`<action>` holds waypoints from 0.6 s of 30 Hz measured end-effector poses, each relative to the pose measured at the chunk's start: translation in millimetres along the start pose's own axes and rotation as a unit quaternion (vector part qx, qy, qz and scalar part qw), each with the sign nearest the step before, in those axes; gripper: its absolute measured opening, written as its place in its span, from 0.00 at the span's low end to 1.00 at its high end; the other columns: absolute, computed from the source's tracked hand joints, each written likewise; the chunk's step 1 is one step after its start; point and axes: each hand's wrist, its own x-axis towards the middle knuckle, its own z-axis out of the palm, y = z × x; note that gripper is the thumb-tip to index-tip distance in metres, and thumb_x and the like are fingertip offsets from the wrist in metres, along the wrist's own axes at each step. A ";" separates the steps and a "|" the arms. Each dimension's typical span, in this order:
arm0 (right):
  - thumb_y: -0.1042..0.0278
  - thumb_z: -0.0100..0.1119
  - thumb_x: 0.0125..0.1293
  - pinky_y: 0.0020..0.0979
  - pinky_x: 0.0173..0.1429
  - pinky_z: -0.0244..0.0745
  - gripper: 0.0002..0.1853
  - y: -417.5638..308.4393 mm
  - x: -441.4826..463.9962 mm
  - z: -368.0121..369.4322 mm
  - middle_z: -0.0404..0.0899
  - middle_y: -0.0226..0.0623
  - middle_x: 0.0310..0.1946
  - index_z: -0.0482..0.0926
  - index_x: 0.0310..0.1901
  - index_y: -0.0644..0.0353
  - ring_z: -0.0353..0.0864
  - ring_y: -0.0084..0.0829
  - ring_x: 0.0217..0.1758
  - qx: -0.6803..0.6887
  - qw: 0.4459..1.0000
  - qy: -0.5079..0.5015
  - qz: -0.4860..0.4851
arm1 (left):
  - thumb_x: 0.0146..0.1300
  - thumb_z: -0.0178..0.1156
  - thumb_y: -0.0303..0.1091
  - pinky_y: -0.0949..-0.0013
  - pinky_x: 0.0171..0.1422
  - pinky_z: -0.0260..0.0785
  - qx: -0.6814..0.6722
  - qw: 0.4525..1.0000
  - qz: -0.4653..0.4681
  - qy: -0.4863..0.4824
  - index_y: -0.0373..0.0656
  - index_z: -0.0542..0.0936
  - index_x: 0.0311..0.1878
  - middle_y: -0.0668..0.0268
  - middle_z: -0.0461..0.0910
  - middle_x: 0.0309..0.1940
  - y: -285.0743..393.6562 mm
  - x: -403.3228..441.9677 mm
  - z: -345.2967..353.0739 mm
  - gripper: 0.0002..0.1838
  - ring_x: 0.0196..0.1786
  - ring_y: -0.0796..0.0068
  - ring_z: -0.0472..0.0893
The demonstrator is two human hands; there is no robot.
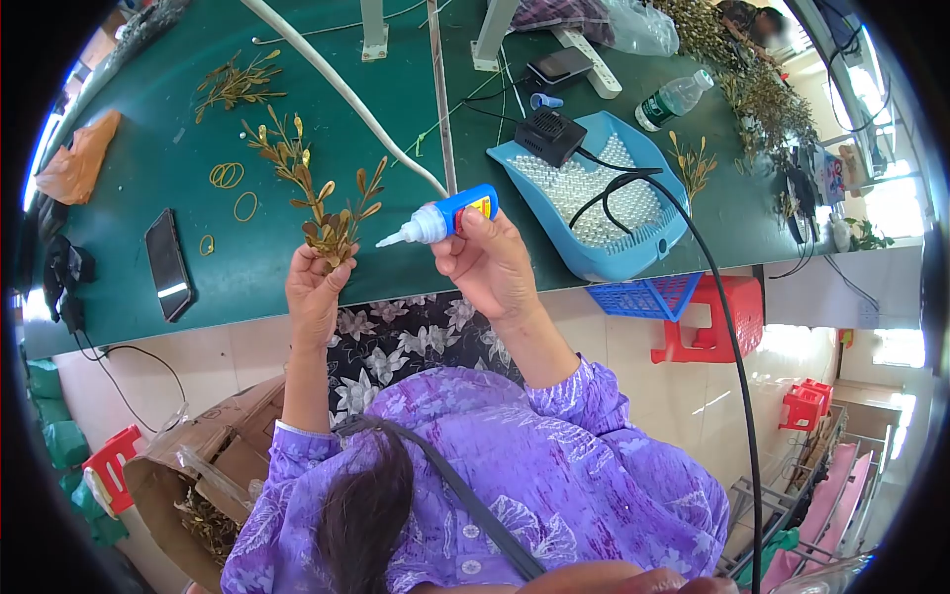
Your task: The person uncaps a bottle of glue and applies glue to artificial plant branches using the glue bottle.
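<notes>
My left hand (319, 287) is closed around the base of a sprig of golden-brown leaves (315, 188), which points up and away over the green table. In my right hand (490, 262) is a blue glue bottle (467, 210) with a white cap and a pointed nozzle. The bottle lies nearly level, and its nozzle points left toward the sprig's lower leaves, with a gap between them. My right thumb presses against the bottle's side. The stem end inside my left fingers is hidden.
A blue scoop-shaped tray (618, 265) with clear beads stands at right, a black device (549, 137) on its edge. Its cable hangs past my right side. A phone (168, 265), rubber bands (227, 175) and another sprig (239, 81) lie left. A plastic bottle (675, 99) stands behind.
</notes>
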 end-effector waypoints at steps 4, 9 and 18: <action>0.69 0.59 0.58 0.24 0.28 0.69 0.10 8.4 4.9 -9.9 0.78 0.36 0.34 0.72 0.40 0.58 0.77 0.24 0.31 0.059 0.998 -0.037 -0.008 | 0.53 0.61 0.21 0.68 0.54 0.67 0.005 1.000 -0.004 0.002 0.38 0.66 0.46 0.58 0.75 0.45 0.9 0.2 0.9 0.19 0.51 0.65 0.75; 0.70 0.59 0.58 0.26 0.31 0.71 0.11 6.2 4.7 3.2 0.77 0.38 0.39 0.73 0.42 0.58 0.77 0.26 0.35 0.056 0.998 -0.013 -0.010 | 0.53 0.61 0.21 0.69 0.53 0.68 0.002 1.000 0.003 -0.002 0.38 0.66 0.46 0.58 0.75 0.45 1.3 0.5 1.6 0.19 0.51 0.65 0.75; 0.68 0.52 0.62 0.39 0.44 0.80 0.14 4.2 2.2 8.9 0.72 0.53 0.49 0.70 0.47 0.65 0.78 0.42 0.46 -0.033 0.997 -0.038 -0.050 | 0.53 0.59 0.19 0.68 0.54 0.68 -0.007 1.000 0.010 -0.004 0.38 0.66 0.47 0.58 0.75 0.45 0.8 0.9 0.0 0.18 0.51 0.65 0.75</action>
